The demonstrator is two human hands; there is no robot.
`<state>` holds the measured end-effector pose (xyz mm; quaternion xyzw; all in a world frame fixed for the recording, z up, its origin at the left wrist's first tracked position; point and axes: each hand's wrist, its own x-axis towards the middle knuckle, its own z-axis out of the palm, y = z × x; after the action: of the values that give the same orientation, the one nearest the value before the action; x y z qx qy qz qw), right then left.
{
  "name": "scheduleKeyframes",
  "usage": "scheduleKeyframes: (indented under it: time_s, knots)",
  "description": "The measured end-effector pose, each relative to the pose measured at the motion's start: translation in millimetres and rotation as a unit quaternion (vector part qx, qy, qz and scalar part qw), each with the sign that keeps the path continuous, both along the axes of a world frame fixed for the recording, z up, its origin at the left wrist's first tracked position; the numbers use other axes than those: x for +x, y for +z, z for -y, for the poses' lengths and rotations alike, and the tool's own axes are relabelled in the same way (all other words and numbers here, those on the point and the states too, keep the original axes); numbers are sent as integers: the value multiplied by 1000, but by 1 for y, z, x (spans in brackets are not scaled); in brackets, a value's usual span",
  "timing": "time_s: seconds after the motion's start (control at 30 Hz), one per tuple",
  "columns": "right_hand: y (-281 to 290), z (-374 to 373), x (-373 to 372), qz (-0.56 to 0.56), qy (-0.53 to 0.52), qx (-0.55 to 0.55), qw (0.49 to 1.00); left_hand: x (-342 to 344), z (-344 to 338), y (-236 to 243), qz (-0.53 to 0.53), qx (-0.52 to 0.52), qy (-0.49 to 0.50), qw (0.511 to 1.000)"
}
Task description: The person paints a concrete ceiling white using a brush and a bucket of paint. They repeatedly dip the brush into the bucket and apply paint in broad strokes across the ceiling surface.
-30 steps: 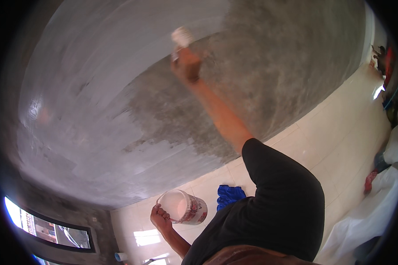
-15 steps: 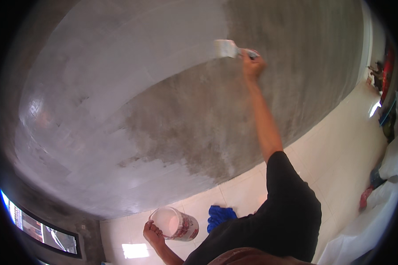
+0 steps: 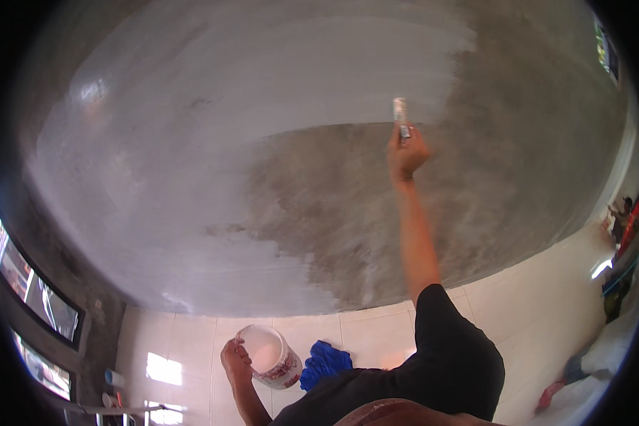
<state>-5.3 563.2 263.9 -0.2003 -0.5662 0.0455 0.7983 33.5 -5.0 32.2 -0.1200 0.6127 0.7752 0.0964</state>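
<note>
Before the far wall (image 3: pixel 511 135), where its paler grey area met a darker patch, the right hand (image 3: pixel 409 155) was closed around a brush (image 3: pixel 400 112), its head pointing away; I could not tell whether its bristles touched. Near and to the left, well apart, the left hand (image 3: pixel 236 359) was clamped on the left side of a bucket (image 3: pixel 287 370) holding pale liquid (image 3: pixel 265 356). Just right of it, a crumpled blue bundle (image 3: pixel 325 363) lay on the tiled floor (image 3: pixel 192 337).
</note>
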Motion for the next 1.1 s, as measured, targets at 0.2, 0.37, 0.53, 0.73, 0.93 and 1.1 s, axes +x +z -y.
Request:
scheduleKeyframes:
  time_s: [0.2, 0.37, 0.53, 0.73, 0.93, 1.1]
  knots:
    - [8, 123, -17, -8, 203, 97, 974, 24, -24, 38, -16, -67, -36, 997]
    - [8, 191, 43, 81, 549, -132, 822, 36, -31, 71, -54, -50, -63, 995]
    - [-12, 224, 102, 286, 628, -261, 675, 34, -33, 104, -48, -42, -99, 993]
    - [-45, 258, 124, 388, 645, -263, 603, 36, -40, 139, -59, -48, -139, 987]
    - [-83, 287, 119, 494, 632, -220, 555, 35, -49, 143, -36, -43, -193, 980]
    - [-103, 307, 108, 640, 527, -85, 553, 41, -57, 148, -32, -54, -241, 968]
